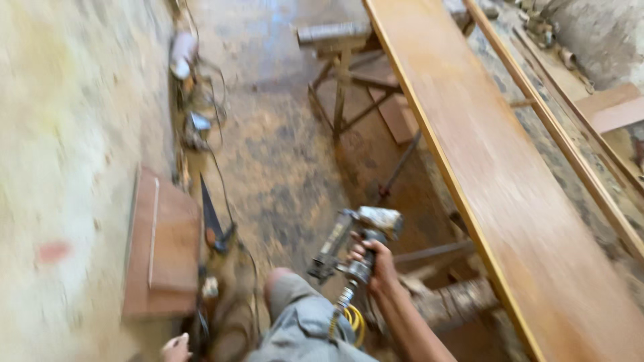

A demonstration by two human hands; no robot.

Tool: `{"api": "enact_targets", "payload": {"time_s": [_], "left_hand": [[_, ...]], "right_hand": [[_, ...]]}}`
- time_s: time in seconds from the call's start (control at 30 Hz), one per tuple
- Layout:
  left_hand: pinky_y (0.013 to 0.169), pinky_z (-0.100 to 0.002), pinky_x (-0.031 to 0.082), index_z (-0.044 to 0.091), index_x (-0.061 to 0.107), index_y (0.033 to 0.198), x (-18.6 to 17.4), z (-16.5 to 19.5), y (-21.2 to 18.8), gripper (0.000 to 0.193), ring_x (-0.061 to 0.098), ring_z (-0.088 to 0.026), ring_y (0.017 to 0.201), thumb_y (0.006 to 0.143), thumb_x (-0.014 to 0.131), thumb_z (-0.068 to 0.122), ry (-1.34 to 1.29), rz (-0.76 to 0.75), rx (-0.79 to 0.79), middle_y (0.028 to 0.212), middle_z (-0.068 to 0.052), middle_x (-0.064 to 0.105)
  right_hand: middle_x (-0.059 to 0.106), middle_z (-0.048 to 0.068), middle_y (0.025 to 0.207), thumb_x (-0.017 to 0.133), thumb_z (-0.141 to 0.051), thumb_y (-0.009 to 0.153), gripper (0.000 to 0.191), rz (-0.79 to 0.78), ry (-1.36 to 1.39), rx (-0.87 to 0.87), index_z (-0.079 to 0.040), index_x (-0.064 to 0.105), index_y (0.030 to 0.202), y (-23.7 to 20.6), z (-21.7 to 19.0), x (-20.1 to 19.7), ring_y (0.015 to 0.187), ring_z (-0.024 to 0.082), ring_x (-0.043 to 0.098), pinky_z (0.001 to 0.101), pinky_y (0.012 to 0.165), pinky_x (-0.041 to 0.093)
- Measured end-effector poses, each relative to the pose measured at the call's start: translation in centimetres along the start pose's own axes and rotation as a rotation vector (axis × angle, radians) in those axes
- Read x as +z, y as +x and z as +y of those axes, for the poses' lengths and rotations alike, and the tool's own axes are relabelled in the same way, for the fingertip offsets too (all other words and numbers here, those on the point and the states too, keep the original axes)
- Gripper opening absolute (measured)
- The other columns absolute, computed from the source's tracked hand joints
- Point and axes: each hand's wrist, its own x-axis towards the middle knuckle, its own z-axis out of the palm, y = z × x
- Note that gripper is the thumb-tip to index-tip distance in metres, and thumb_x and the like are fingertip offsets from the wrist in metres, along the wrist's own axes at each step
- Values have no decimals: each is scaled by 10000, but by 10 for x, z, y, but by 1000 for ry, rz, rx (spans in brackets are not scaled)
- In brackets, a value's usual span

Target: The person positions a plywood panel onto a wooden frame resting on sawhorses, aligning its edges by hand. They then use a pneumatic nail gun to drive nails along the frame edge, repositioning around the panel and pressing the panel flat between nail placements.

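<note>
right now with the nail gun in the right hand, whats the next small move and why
Probably swing the nail gun up and right toward the long board. The right hand grips it low beside the knee, clear of the board's near edge, with its yellow hose trailing below.

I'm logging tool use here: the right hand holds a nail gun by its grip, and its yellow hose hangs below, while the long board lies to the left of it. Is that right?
Not quite. The head view shows the long board to the right of the nail gun, not the left. The rest stands: the right hand holds it by its grip, and the yellow hose hangs below.
</note>
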Motion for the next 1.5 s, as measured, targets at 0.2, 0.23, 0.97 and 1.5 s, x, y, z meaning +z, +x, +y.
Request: {"api": "enact_targets", "payload": {"time_s": [0.2,0.23,0.97,1.5], "left_hand": [[679,-447,637,-20,767,1170,132,115,98,406,719,-279,821,919,710,294,128,-353,-12,1028,-165,753],[699,-422,634,-8,769,1170,160,141,112,408,729,-262,845,903,722,297,174,-390,31,1030,-155,768],[656,-304,448,4,681,1137,645,679,310,413,505,-119,711,1175,434,333,226,-1746,138,779,6,559],[702,-325,525,74,711,1032,845,938,536,336,625,-115,766,1041,580,383,1161,-2202,321,825,-21,678]], "right_hand": [[506,18,648,552,-96,824,305,137,41,-174,25,574,1103,123,-52,0,555,147,509,347,709,528],[500,13,645,542,-98,821,282,180,36,-196,15,567,1078,150,-59,4,554,149,507,356,711,532],[547,88,712,589,-62,804,50,242,-27,-1037,-17,567,806,597,-294,376,637,223,569,447,778,550],[517,75,685,558,-42,811,448,576,74,-1088,17,573,1255,855,-351,493,598,197,549,438,706,536]]}}
